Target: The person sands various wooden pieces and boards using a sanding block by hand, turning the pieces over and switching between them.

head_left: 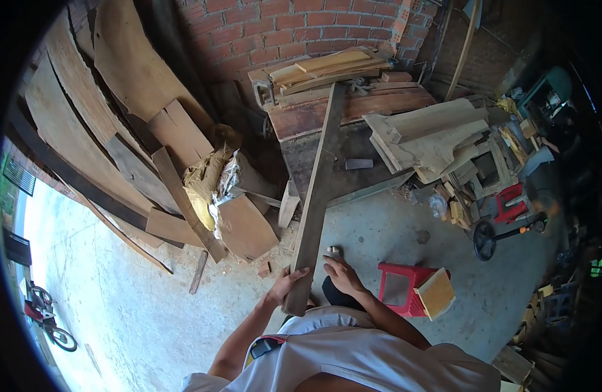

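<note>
A long wooden beam (314, 202) reaches from close to my body up over the workbench (363, 134), its far end overlapping the reddish planks there. My left hand (288, 284) is wrapped round the near end of the beam from the left side. To the right of the beam, my right hand (343, 276) is held with its fingers stretched out and nothing in them. On the dark bench surface, right of the beam, lies a small grey rectangular block (358, 163).
Tall boards (85, 130) lean at the left beside yellow sacks (206, 179). Thick planks (432, 134) are stacked on the bench's right. A red plastic stool (405, 291) stands near my right side, with a piece of wood (437, 294) against it. A motorbike (46, 313) is at far left.
</note>
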Motion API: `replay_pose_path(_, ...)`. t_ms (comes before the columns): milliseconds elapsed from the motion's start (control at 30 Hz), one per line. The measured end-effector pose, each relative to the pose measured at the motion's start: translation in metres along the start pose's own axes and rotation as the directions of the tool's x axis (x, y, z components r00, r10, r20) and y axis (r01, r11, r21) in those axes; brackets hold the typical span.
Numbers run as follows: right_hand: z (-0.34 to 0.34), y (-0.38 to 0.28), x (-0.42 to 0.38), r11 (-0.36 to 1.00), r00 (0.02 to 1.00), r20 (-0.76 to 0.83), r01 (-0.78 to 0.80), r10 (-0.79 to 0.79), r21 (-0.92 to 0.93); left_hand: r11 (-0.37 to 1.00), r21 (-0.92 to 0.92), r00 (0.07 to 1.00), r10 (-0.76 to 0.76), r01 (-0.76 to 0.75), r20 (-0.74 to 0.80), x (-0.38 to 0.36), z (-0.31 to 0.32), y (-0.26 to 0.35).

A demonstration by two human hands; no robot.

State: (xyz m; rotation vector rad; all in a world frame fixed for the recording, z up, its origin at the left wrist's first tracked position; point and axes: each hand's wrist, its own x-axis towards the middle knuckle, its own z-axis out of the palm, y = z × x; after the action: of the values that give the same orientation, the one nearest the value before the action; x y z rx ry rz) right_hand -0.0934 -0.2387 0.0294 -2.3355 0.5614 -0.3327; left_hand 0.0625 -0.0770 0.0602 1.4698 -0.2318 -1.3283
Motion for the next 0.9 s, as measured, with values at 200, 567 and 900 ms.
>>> replay_pose_path(200, 0.0, -0.015, -0.053, 0.96, 0.969, 0.178, -0.206, 0.173, 0.191, 0.873, -0.409, 0.948, -0.161, 0.267, 0.275, -0.041, 0.027, -0.018)
replay_pose_path(567, -0.003, -0.025, -0.141, 0.271, 0.738, 0.517, -0.654, 0.433, 0.707, 0.814, -0.516, 0.954, -0.148, 0.267, 0.261, -0.088, 0.089, -0.059)
replay_pose_path(900, -0.089, -0.03, -0.305, -0.265, 0.763, 0.61, -0.556, 0.215, 0.788, 0.774, -0.609, 0.974, -0.046, 0.174, 0.22, -0.139, 0.238, -0.112)
